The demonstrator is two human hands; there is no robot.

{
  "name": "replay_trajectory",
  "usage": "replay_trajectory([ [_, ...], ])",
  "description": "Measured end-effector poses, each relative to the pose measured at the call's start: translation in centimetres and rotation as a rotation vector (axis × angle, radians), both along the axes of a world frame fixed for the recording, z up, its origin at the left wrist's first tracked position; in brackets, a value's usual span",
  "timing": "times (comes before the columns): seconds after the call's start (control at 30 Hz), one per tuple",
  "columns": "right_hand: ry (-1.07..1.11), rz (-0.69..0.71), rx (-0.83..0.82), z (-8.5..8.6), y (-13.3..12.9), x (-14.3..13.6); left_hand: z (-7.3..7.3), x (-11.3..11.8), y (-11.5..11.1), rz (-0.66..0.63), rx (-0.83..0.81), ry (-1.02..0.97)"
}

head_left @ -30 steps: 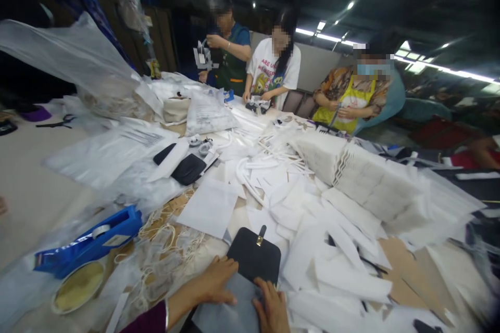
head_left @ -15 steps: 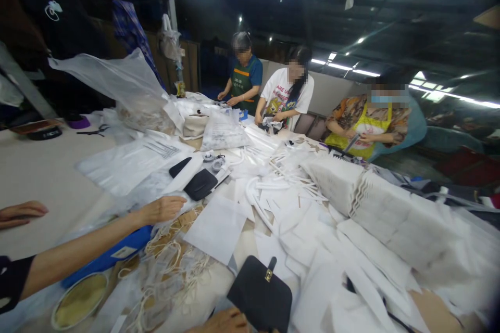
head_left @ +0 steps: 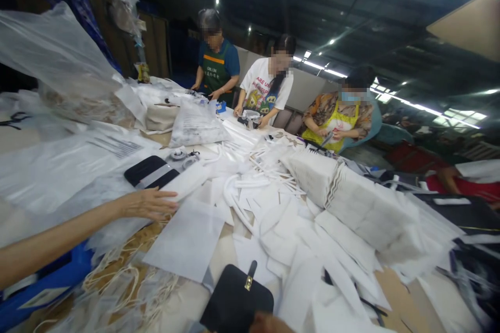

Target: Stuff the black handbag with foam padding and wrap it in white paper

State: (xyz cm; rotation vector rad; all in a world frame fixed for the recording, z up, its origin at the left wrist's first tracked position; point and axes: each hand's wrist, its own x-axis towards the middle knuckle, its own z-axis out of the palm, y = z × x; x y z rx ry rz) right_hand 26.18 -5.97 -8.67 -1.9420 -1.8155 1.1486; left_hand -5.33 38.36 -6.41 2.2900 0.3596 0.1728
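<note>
Head view: left hand [head_left: 150,204] stretched out over the table, palm down, fingers loosely spread and flat, gripping nothing. It rests on clear plastic sheeting [head_left: 58,177] just left of a white fabric sheet [head_left: 187,239]. Fingertips point toward a dark flat case [head_left: 150,171] with a white strip across it, near but not touching. Right hand [head_left: 269,323] barely visible at bottom edge, only a sliver; can't tell if it's spread or closed. It sits right against the near edge of a black pouch [head_left: 234,302] with a strap and gold clasp [head_left: 247,282]. Cream cords [head_left: 128,276] lie tangled under the left forearm. Blue box [head_left: 47,283] at lower left. Stack of white folded pieces [head_left: 351,197] mid-table; three people stand at the far side
</note>
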Motion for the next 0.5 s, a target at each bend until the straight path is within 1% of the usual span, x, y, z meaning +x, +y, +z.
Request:
replay_trajectory([
  [0.07, -0.056, -0.084, 0.058, 0.7, 4.8, 4.1, -1.9, -0.9, 1.7, 0.035, 0.035, 0.043],
  [0.1, -0.157, -0.2, 0.121, 1.1, 7.5, 6.4, -2.6, -1.3, 2.4, 0.054, 0.075, 0.071],
  [0.13, -0.282, -0.328, 0.182, 1.6, 10.3, 8.9, -2.9, -1.5, 3.0, 0.094, 0.119, 0.095],
  [0.17, -0.408, -0.468, 0.204, 2.0, 13.1, 11.4, -3.1, -1.6, 3.4, 0.125, 0.154, 0.121],
  [0.2, -0.501, -0.598, 0.178, 2.3, 15.7, 13.7, -3.1, -1.4, 3.2, 0.125, 0.169, 0.149],
  [0.23, -0.545, -0.673, 0.167, 2.4, 18.1, 15.9, -3.1, -0.9, 2.4, 0.097, 0.169, 0.162],
  [0.27, -0.572, -0.733, 0.151, 2.3, 20.2, 17.9, -3.2, -0.2, 0.8, 0.047, 0.151, 0.176],
  [0.3, -0.58, -0.78, 0.13, 1.9, 22.0, 19.5, -3.6, 0.7, -1.7, -0.067, 0.138, 0.18],
  [0.33, -0.576, -0.816, 0.113, 1.3, 23.6, 20.8, -4.2, 1.8, -5.0, -0.116, 0.148, 0.134],
  [0.43, -0.559, -0.921, 0.045, -1.1, 26.6, 23.0, -7.0, 5.0, -17.1, -0.266, 0.097, 0.153],
  [0.5, -0.552, -0.973, 0.018, -2.2, 27.6, 23.5, -8.4, 6.2, -24.4, -0.312, 0.038, 0.19],
])
